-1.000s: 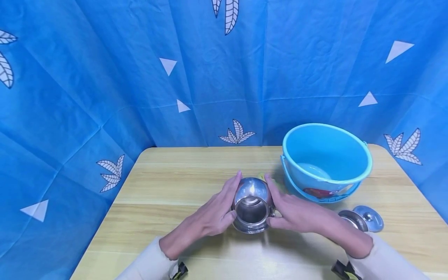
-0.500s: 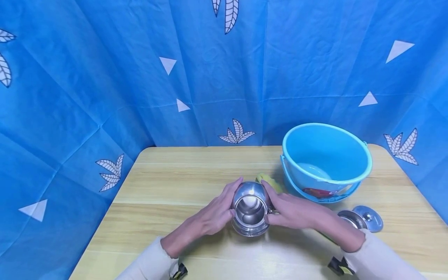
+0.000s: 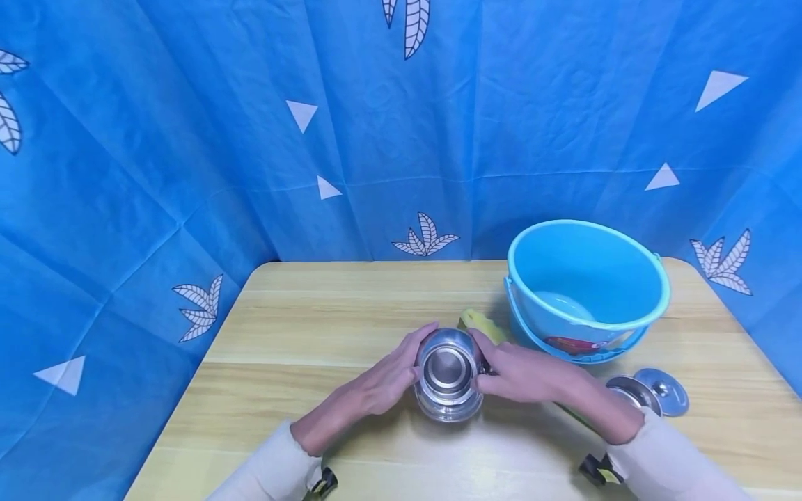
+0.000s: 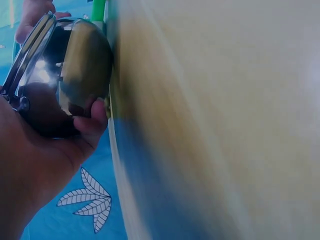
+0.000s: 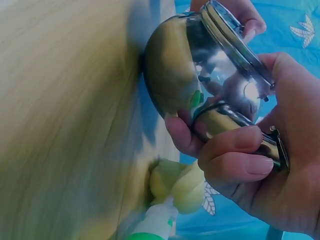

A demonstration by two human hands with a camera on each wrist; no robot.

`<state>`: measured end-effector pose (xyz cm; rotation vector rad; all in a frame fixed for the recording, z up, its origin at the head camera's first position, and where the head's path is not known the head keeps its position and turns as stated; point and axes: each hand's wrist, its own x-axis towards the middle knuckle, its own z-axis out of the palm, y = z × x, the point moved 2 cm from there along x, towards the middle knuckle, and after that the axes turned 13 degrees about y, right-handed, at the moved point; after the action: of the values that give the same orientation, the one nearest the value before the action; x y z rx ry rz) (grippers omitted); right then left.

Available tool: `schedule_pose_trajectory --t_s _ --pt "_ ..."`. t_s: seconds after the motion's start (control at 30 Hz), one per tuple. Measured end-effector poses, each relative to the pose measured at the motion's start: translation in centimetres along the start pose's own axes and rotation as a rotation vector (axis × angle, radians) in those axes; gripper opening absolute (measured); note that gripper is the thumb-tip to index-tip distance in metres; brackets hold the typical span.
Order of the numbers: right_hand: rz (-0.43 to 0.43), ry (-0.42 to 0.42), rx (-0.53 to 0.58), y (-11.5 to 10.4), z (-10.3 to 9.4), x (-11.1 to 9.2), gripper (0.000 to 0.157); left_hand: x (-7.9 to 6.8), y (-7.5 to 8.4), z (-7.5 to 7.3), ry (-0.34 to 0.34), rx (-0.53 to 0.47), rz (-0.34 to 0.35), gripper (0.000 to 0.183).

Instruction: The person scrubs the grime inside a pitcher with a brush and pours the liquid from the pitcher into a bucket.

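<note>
A shiny round stainless steel teapot [image 3: 450, 412] is held between both hands, its lidless mouth turned up toward the head camera and ringed steel showing inside. My left hand [image 3: 390, 381] grips its left side, the thumb near the rim; in the left wrist view a fingertip [image 4: 98, 111] curls under the belly. My right hand [image 3: 516, 370] grips the other side. In the right wrist view its fingers [image 5: 235, 167] wrap round a curved metal tube [image 5: 225, 117] on the pot's side. The pot's underside is close over the table.
A light blue bucket [image 3: 540, 320] stands at the back right. Beside it lies a yellow sponge-like piece [image 3: 481, 324]. A white bottle with a green cap [image 5: 152, 223] shows below the right hand. A small steel cup [image 3: 639, 390] and a lid [image 3: 670, 398] lie by the right forearm.
The teapot's mouth has turned from facing the person to facing more upward, bringing its inner bottom into sight. The hands have shifted slightly with it, and more of the yellow piece shows.
</note>
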<state>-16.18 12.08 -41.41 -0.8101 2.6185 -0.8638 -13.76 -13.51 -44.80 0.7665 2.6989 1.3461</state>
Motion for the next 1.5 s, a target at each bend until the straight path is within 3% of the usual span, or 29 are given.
schedule_pose_trajectory --t_s 0.17,0.27,0.4,0.67,0.9,1.2,1.5 --pt "0.040 0.013 0.007 0.0 0.2 0.3 0.085 0.4 -0.4 -0.2 -0.031 -0.078 -0.010 0.068" --pt "0.039 0.025 0.012 0.0 0.2 0.5 0.084 0.8 -0.5 -0.2 -0.040 -0.119 -0.072 0.065" --pt "0.031 0.042 0.011 0.1 0.3 0.7 0.084 1.2 -0.5 -0.3 -0.044 -0.154 -0.139 0.080" --pt "0.080 0.049 0.038 0.4 0.4 0.6 0.087 1.5 -0.6 -0.6 -0.067 -0.148 -0.158 0.077" --pt "0.099 0.034 0.066 0.5 0.4 1.0 0.083 1.9 -0.7 -0.6 -0.078 -0.180 -0.229 0.073" --pt "0.111 -0.005 0.095 0.9 0.6 1.3 0.068 2.0 -1.1 -0.4 -0.117 -0.184 -0.293 0.053" --pt "0.127 -0.044 0.159 1.3 0.8 1.6 0.060 2.3 -1.3 -0.3 -0.134 -0.172 -0.340 0.050"
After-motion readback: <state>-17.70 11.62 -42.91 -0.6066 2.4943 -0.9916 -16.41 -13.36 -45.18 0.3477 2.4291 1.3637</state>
